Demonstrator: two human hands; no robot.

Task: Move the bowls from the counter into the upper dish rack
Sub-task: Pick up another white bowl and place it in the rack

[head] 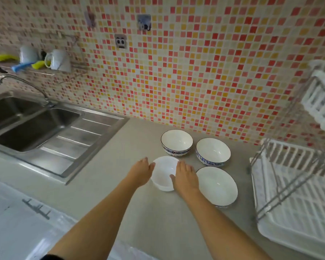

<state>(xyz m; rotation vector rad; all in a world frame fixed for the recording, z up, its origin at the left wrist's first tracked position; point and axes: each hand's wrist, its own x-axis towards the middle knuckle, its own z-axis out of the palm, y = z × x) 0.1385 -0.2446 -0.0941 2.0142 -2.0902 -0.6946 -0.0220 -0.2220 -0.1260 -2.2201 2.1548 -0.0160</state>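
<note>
Several bowls stand on the grey counter [105, 177]. A plain white bowl [163, 172] is nearest me, with my left hand [142, 170] against its left side and my right hand [186, 176] over its right rim; the bowl still rests on the counter. Behind it stands a blue-patterned bowl [176, 142], to the right of that a second patterned bowl [213, 152], and in front a wider white bowl [217, 185] with a dark rim. The upper dish rack [319, 102] hangs at the far right, white and empty where I can see it.
The rack's lower white tier [296, 201] sits on the counter at the right, framed by metal rods. A steel double sink [36, 126] with a faucet [24, 83] lies at the left. A wall shelf with cups [58, 61] and sponges hangs above the sink.
</note>
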